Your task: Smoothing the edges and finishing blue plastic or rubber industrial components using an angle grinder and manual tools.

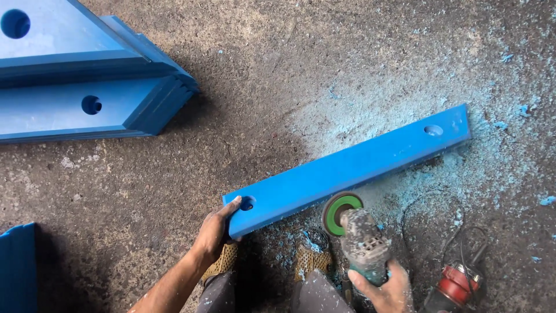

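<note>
A long blue plastic bar (347, 168) with a hole near each end lies tilted on the concrete floor. My left hand (217, 229) grips its near left end, thumb beside the hole. In my right hand (385, 287) is a dusty angle grinder (362, 240). Its green disc (341, 211) meets the bar's lower edge about midway along. My two feet in woven sandals (310, 261) rest just below the bar.
A stack of blue slabs with holes (87, 75) sits at the top left. Another blue piece (17, 266) shows at the bottom left edge. A red power tool with a cord (457, 284) lies at the bottom right. Blue shavings (492, 150) litter the floor.
</note>
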